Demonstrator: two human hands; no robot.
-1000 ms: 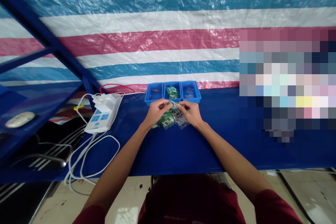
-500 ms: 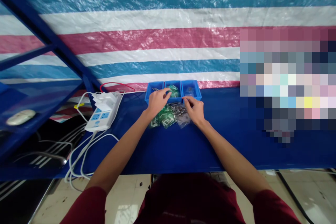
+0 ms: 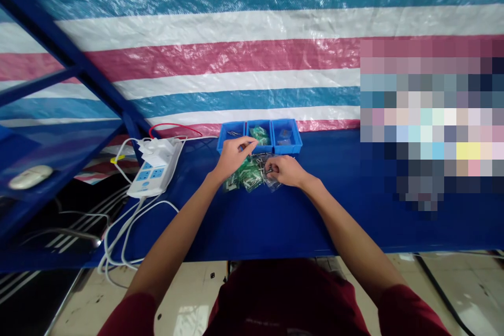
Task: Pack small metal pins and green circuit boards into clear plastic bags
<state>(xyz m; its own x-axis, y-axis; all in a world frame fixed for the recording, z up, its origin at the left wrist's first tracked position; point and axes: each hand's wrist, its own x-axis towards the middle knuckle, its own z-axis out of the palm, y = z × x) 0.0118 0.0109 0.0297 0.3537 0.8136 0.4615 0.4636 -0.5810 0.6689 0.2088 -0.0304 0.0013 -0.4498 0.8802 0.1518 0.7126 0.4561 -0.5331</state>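
My left hand (image 3: 234,156) is over the front of the left and middle blue bins, thumb and fingertips brought together in a pinch; whatever is between them is too small to make out. Below it lie small clear bags with green contents (image 3: 250,176). My right hand (image 3: 290,170) has its fingers curled down into the right side of the pile, by thin metal pieces (image 3: 259,159) and clear plastic bags (image 3: 272,182). Its fingertips are partly hidden, and what they grip cannot be made out.
Behind the pile stand a left bin (image 3: 225,130) with metal pieces, a middle bin (image 3: 259,150) with green bags and a right bin (image 3: 298,139) with clear bags. A power strip (image 3: 157,186) with white cables (image 3: 129,218) lies left on the blue table (image 3: 244,231).
My right hand has moved down and left from the front of the right bin into the pile. The fingers of my left hand have drawn closer together, its position nearly the same.
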